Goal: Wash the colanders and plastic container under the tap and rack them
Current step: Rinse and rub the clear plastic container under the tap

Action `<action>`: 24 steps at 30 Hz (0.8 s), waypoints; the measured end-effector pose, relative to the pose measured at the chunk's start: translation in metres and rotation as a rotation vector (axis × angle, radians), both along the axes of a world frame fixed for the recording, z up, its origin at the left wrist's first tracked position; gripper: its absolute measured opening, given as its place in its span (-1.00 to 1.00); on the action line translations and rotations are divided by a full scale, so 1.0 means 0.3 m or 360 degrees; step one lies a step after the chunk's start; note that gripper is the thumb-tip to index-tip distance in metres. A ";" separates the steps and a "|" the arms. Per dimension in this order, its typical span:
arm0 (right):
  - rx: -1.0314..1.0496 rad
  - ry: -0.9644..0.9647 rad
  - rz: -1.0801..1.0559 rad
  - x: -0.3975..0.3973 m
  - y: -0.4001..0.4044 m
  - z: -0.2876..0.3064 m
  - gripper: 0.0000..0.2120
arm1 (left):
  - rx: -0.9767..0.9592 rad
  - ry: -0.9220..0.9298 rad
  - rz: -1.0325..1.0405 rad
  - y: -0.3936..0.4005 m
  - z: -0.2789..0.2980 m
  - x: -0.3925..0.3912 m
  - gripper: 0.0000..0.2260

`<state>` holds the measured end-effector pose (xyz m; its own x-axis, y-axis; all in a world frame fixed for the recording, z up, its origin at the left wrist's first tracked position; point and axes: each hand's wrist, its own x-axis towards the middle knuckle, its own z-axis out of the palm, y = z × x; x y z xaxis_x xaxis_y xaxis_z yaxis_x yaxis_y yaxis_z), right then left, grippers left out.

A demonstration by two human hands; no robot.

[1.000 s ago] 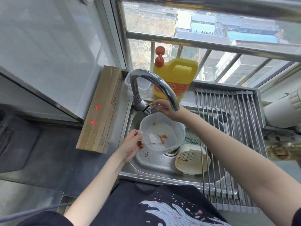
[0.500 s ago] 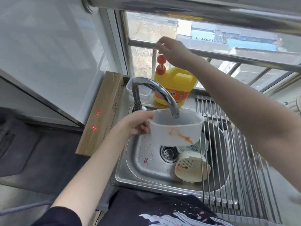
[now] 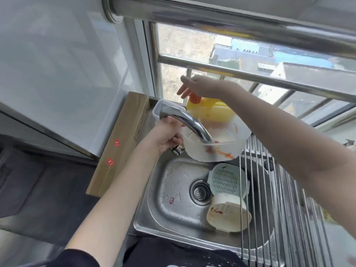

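Note:
My left hand (image 3: 165, 136) grips the rim of a translucent plastic container (image 3: 221, 143) smeared with red sauce, holding it up under the tap spout (image 3: 190, 125). My right hand (image 3: 200, 86) is above the orange pump of the yellow soap jug (image 3: 212, 110), fingers spread and pressing down on the pump top. In the sink (image 3: 173, 189) lie two colanders: a pale green one (image 3: 227, 180) leaning on its side and a cream one (image 3: 227, 214) with red stains, both partly under the rack bars.
A roll-up steel drying rack (image 3: 289, 189) covers the sink's right side. A long cardboard box (image 3: 123, 139) lies on the left counter. A clear lidded tub (image 3: 158, 108) stands behind the tap. A steel rail (image 3: 231, 14) runs overhead before the window.
The container has been lifted from the basin to the spout. My right hand left the tap handle, rose to the soap pump, and has pushed the pump down.

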<state>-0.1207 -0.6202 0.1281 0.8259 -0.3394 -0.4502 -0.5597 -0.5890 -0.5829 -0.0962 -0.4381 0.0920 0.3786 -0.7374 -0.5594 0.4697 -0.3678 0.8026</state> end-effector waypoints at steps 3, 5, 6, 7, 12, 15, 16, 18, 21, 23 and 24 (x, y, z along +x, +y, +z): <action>-0.0111 -0.0047 0.0051 0.000 0.010 -0.033 -0.46 | -0.0039 -0.0094 0.0004 -0.002 0.004 -0.015 -0.83; -0.0170 -0.0037 0.0104 0.000 0.003 -0.013 -0.48 | -0.0065 -0.0171 -0.0034 0.008 -0.006 -0.016 -0.91; -0.0179 -0.0044 0.0111 0.000 -0.004 0.000 -0.48 | -0.0077 -0.0233 -0.0067 0.019 -0.011 -0.017 -0.91; -0.0196 -0.0079 0.0108 0.000 -0.010 0.015 -0.50 | -0.0097 -0.0305 -0.0105 0.036 -0.021 -0.020 -0.88; -0.0456 -0.1077 -0.0321 -0.088 0.034 0.113 -0.64 | -0.0172 -0.0795 -0.0156 0.163 -0.063 -0.079 -0.81; -0.0528 -0.1436 -0.0452 -0.283 0.137 0.075 -0.67 | -0.0146 -0.0998 -0.0238 0.260 -0.107 -0.121 -0.68; -0.0518 -0.1333 -0.0440 -0.350 0.171 0.030 -0.67 | -0.0092 -0.1015 -0.0277 0.289 -0.141 -0.128 -0.67; -0.0487 -0.0991 -0.0393 -0.447 0.227 -0.082 -0.67 | 0.0047 -0.0996 -0.0340 0.334 -0.218 -0.136 -0.69; -0.0355 -0.0502 -0.0279 -0.476 0.259 -0.253 -0.86 | 0.0222 -0.0912 -0.0379 0.380 -0.313 -0.146 -0.69; -0.0104 -0.0318 -0.0095 -0.440 0.282 -0.320 -0.71 | 0.0302 -0.0756 -0.0334 0.401 -0.350 -0.151 -0.69; 0.0035 -0.0328 -0.0006 -0.414 0.293 -0.345 -0.66 | 0.0327 -0.0645 -0.0280 0.410 -0.365 -0.152 -0.69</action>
